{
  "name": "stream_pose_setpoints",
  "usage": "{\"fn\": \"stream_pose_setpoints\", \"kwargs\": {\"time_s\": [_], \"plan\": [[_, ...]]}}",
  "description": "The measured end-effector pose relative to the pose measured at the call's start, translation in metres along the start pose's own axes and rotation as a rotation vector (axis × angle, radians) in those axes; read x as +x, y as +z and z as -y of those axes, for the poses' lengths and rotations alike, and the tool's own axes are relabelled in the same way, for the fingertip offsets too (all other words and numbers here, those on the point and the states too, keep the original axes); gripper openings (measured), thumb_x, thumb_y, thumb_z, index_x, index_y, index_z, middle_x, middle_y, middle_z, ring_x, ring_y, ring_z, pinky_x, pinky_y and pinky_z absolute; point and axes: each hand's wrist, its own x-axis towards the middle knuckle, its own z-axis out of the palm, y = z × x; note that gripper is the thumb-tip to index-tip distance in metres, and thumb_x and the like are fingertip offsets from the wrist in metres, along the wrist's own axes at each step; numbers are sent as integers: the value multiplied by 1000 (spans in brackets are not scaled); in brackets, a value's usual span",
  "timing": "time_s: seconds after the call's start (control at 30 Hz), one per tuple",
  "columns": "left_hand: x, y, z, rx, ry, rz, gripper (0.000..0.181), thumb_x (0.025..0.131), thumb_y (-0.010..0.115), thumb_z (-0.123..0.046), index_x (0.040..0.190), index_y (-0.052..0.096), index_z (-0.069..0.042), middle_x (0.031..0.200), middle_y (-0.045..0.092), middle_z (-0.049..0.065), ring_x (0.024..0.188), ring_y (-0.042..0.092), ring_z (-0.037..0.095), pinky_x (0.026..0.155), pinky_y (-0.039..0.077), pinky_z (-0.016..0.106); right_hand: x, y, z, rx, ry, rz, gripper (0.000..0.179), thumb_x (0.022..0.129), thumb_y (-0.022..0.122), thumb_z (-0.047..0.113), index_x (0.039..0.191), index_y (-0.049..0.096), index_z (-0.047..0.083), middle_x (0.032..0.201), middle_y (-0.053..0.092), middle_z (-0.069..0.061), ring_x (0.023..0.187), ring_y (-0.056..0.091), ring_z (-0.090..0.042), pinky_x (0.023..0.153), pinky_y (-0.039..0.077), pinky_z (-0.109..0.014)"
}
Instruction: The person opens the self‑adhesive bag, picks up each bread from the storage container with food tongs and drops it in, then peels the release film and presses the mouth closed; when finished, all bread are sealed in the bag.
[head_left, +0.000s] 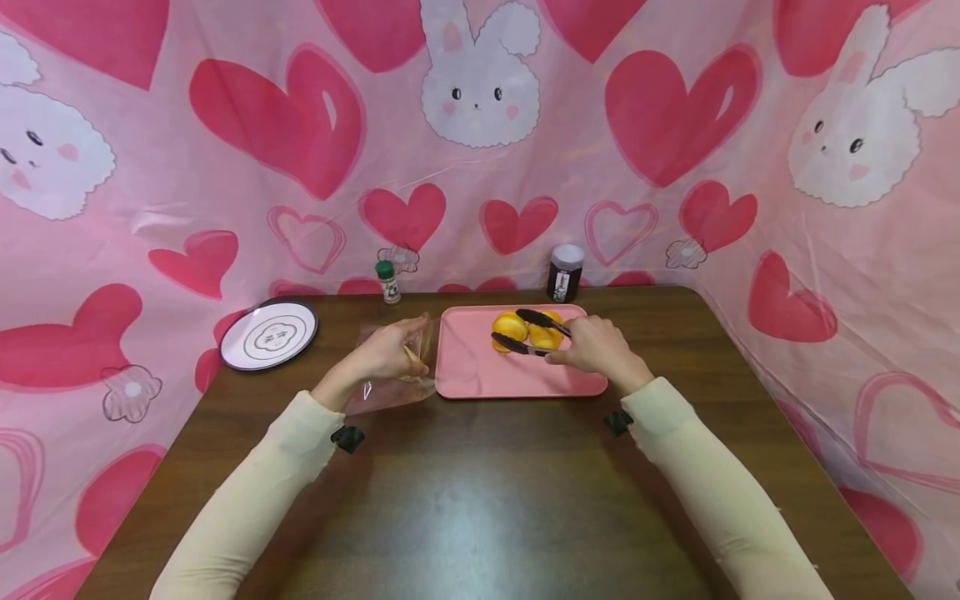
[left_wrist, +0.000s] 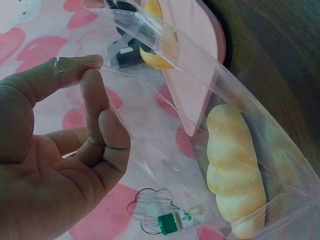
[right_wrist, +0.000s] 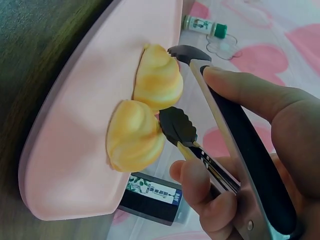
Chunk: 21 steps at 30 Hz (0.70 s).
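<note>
A clear plastic bag (head_left: 386, 393) hangs from my left hand (head_left: 392, 348), which pinches its edge between thumb and fingers. Inside the bag lies a long twisted bread roll (left_wrist: 234, 170), clearest in the left wrist view. My right hand (head_left: 597, 346) holds black-tipped metal tongs (right_wrist: 235, 125) by the handles, their jaws spread apart. Golden bread rolls sit on a pink tray (head_left: 472, 375). In the right wrist view, one tong tip is beside the lower roll (right_wrist: 135, 137), the other near the top of the upper roll (right_wrist: 159, 77). Whether the tips touch them, I cannot tell.
A white plate (head_left: 270, 336) with a dark rim is at the table's back left corner. Along the back edge stand a small green-capped shaker (head_left: 388, 285) and a dark jar (head_left: 565, 275) with a pale lid. Pink printed cloth hangs around the wooden table (head_left: 480, 492).
</note>
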Motion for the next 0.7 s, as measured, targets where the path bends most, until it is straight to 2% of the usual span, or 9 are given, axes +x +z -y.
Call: {"fn": "stream_pose_setpoints", "kwargs": {"time_s": [0.13, 0.2, 0.3, 0.4, 0.43, 0.6, 0.63, 0.7], "plan": [[0, 0, 0, 3, 2, 1, 88, 76, 82, -15, 151, 38, 2, 154, 41, 25, 124, 57, 35, 110, 43, 54, 1, 1, 4, -7, 35, -4, 69, 77, 78, 56, 122, 68, 5, 103, 70, -14, 80, 61, -30, 73, 56, -50], [0, -1, -1, -5, 0, 2, 88, 77, 82, -14, 151, 38, 2, 152, 44, 24, 109, 63, 31, 105, 48, 51, 1, 1, 5, -12, 42, -5, 68, 77, 78, 55, 122, 68, 5, 103, 69, -15, 81, 61, -31, 72, 55, -50], [1, -1, -1, -26, -15, 11, 88, 77, 82, -14, 152, 38, 0, 133, 62, 25, 81, 65, 22, 87, 56, 43, 1, 1, 6, -30, 34, -15, 65, 78, 78, 54, 121, 69, 6, 98, 69, -13, 78, 60, -31, 67, 53, -46], [1, -1, -1, -36, -26, 11, 88, 77, 83, -14, 152, 38, -1, 116, 69, 25, 69, 60, 16, 75, 54, 38, 0, 2, 5, -46, 11, -32, 59, 80, 77, 52, 118, 71, 8, 91, 67, -10, 75, 58, -30, 62, 48, -43], [1, -1, -1, -28, -25, 8, 88, 77, 83, -14, 152, 39, -1, 115, 70, 25, 71, 60, 16, 77, 55, 38, 0, 3, 4, -47, 3, -39, 57, 80, 78, 51, 117, 71, 8, 91, 67, -10, 74, 58, -30, 62, 47, -43], [0, -1, 0, -35, -1, 5, 85, 78, 81, -13, 151, 38, 1, 145, 52, 27, 86, 64, 21, 93, 54, 47, -2, 7, 1, -25, 4, -48, 57, 81, 78, 47, 124, 70, 11, 100, 71, -13, 79, 59, -31, 69, 51, -47], [0, -1, 0, -36, 3, 6, 85, 79, 81, -13, 151, 38, 1, 149, 48, 26, 91, 65, 23, 97, 52, 50, -2, 7, 0, -19, 11, -46, 58, 82, 78, 47, 126, 69, 11, 103, 71, -14, 81, 60, -32, 70, 51, -48], [0, -1, 0, -44, 8, 15, 86, 79, 80, -12, 152, 37, 2, 152, 44, 27, 91, 67, 23, 99, 51, 51, -3, 8, -1, -10, 19, -44, 60, 82, 77, 47, 130, 67, 12, 109, 71, -16, 84, 61, -34, 74, 52, -50]]}}
